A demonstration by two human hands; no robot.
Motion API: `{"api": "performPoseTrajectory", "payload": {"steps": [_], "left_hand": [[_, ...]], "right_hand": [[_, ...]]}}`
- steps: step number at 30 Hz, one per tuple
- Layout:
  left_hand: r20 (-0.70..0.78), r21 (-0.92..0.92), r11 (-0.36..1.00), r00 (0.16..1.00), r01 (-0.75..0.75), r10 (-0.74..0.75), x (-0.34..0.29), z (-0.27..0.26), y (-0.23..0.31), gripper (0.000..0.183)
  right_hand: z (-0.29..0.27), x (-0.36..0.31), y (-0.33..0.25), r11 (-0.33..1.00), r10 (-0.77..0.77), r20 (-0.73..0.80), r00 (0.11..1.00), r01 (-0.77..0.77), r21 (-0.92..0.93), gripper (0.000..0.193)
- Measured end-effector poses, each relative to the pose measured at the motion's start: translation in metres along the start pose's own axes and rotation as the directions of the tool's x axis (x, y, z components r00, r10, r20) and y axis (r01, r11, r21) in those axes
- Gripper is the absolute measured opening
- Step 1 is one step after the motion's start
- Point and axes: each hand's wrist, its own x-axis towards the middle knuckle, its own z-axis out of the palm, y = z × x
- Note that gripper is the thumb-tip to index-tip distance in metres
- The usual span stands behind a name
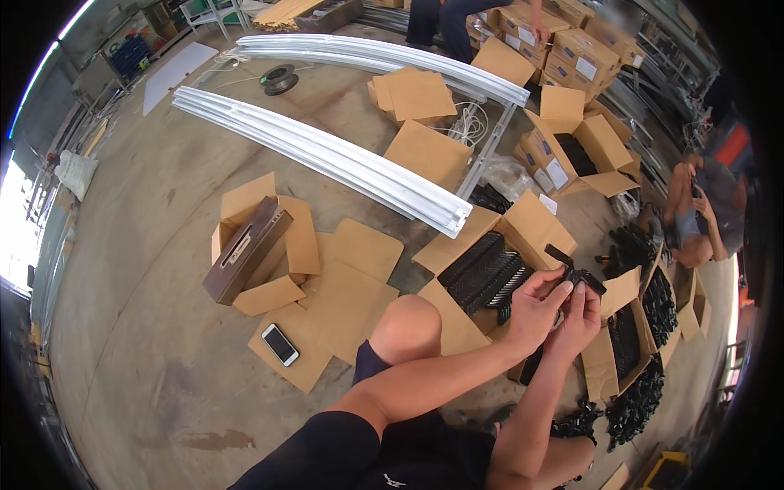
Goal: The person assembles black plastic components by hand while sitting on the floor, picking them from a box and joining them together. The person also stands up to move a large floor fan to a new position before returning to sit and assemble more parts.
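In front of me, my left hand [539, 309] and my right hand [576, 320] are together, pinching a small black angled part [581, 276]. One arm of the part sticks up to the left and another points right; its exact kind is unclear. Just below and left of the hands, an open cardboard box [449, 314] holds neat rows of similar black parts [483, 273]. Another open box [600, 367] with black parts stands on the right. Loose black parts are heaped on the floor beside it [637, 404], and more lie farther back [630, 249].
At left, a brown case [245, 249] leans in an open carton [304, 237]. A white phone [280, 345] lies on flattened cardboard [359, 286]. Long white metal rails [327, 155] stretch across the floor. One co-worker [702, 208] crouches at right; another [457, 28] is by stacked cartons [580, 61].
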Motion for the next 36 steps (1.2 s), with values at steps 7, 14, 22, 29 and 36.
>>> {"api": "performPoseTrajectory", "payload": {"steps": [7,14,22,29,36], "left_hand": [[-0.077,0.115,0.990,0.995,0.079,-0.071,0.001,0.009,0.005,0.025],[0.320,-0.004,0.891,0.845,0.453,-0.428,0.005,-0.003,0.029,0.024],[0.525,0.111,0.533,0.406,0.839,-0.748,-0.018,-0.018,0.032,0.024],[0.381,0.493,0.772,0.699,0.401,-0.605,-0.031,-0.017,0.013,0.029],[0.316,0.693,0.668,0.718,0.271,-0.620,-0.023,-0.028,0.004,0.033]], "right_hand": [[-0.037,0.009,0.015,0.998,0.018,-0.018,1.000,-0.019,-0.057,0.018],[-0.075,0.026,-0.040,0.965,-0.192,0.411,0.891,0.248,-0.088,0.044],[-0.121,0.037,-0.104,0.737,-0.036,0.903,0.427,0.622,-0.265,0.049],[-0.142,0.011,-0.071,0.687,-0.013,0.688,0.725,0.506,-0.521,0.035],[-0.146,0.010,-0.058,0.776,0.049,0.701,0.712,0.414,-0.475,0.057]]}}
